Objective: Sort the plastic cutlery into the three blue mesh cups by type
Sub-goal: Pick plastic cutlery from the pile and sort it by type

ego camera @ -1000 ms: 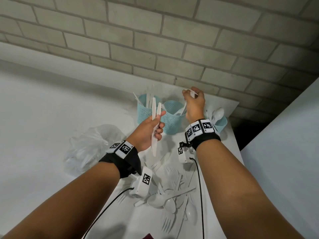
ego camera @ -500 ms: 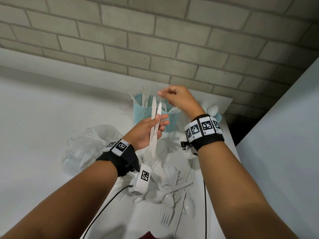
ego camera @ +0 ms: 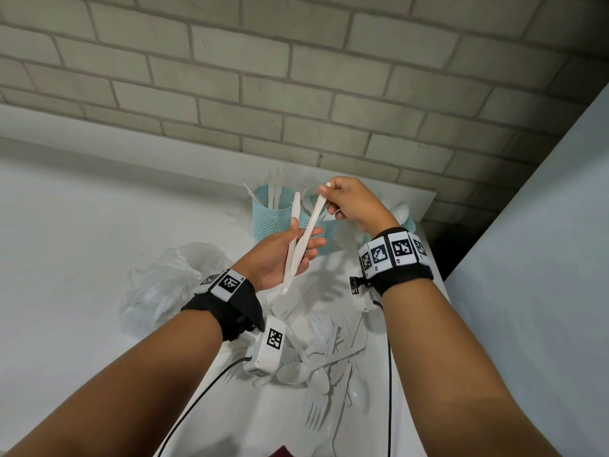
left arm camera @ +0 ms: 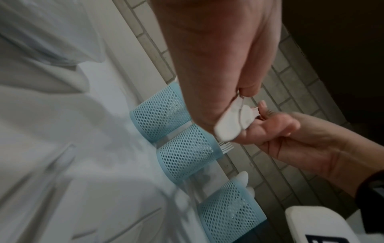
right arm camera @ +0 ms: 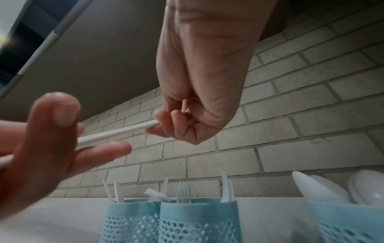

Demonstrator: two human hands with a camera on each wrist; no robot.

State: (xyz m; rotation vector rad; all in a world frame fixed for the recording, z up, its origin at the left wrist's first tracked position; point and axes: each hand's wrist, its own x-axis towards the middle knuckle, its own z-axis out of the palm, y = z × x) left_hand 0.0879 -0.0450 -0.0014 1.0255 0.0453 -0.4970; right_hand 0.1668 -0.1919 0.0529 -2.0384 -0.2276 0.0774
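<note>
Head view, lower centre: loose cutlery (ego camera: 333, 367) lies on the surface (ego camera: 82, 258). Wristbands carry square codes, no readable words. Mid-frame, left hand (ego camera: 280, 255) grips two knives (ego camera: 293, 245); right hand (ego camera: 352, 201), empty half a second ago, now pinches one. Beyond stand mesh cups (ego camera: 273, 219).

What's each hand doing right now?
Left hand: holds two white plastic knives loosely, fingers mostly straight.
Right hand: pinches the upper end of one of those knives.
</note>
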